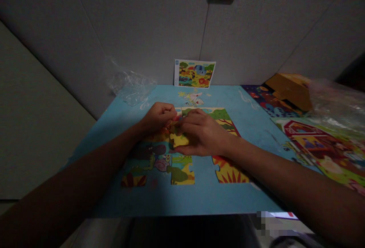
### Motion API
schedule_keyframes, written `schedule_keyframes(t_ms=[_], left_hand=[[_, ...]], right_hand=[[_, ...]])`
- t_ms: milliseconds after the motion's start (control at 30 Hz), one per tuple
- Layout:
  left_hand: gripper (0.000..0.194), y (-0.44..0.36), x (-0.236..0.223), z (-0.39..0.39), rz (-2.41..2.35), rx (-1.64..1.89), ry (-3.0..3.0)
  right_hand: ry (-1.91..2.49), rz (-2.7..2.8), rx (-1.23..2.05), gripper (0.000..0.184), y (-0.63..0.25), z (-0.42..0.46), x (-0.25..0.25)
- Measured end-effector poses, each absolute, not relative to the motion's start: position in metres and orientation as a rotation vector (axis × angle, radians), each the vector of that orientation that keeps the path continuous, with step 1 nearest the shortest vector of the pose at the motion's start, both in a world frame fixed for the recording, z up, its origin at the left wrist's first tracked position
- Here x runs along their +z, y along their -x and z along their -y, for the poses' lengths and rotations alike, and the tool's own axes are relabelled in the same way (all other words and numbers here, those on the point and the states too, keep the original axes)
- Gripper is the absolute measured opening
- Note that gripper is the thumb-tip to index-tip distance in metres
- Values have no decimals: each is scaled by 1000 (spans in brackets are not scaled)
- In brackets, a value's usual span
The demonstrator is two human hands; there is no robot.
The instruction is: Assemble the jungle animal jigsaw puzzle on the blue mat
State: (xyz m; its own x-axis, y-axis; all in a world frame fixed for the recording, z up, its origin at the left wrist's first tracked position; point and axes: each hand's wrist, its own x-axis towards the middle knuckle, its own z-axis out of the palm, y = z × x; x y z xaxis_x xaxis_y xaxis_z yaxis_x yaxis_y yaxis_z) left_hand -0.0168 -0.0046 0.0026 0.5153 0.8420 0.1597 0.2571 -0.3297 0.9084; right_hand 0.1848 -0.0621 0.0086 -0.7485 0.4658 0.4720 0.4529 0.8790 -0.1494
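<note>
A partly assembled jigsaw puzzle (219,113) with animal and plant pictures lies on the blue table, with gaps along its lower part. My right hand (207,134) is over its middle, thumb and fingers closed on a yellow puzzle piece (179,140). Beside it, my left hand (159,117) rests at the upper left of the puzzle, its fingers curled and pressed together; whatever they may hold is hidden. A green and yellow puzzle piece (182,175) lies below the right hand, and the lower right section (232,172) shows orange leaves.
A picture card (195,74) leans against the wall behind the table (171,202). Crumpled clear plastic (132,84) lies at the back left. To the right are an open cardboard box (291,90), more clear plastic (339,103) and a farm picture sheet (327,145).
</note>
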Motion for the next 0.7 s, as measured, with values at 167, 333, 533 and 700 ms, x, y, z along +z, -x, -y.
schedule_keyframes(t_ms=[167,333,533,700], left_hand=[[28,13,5,2,-970,832,-1864],[30,13,4,1,-989,807,-1818],[29,17,3,0,-968,774,-1818],[30,18,4,1,-982,753,-1859]], right_hand=[[570,2541,35,48,-165,80,4],[487,2672,130,43,-162,80,3],[604,2703,399,38,-191,72,22],[618,2708,595,37,-206,64,25]])
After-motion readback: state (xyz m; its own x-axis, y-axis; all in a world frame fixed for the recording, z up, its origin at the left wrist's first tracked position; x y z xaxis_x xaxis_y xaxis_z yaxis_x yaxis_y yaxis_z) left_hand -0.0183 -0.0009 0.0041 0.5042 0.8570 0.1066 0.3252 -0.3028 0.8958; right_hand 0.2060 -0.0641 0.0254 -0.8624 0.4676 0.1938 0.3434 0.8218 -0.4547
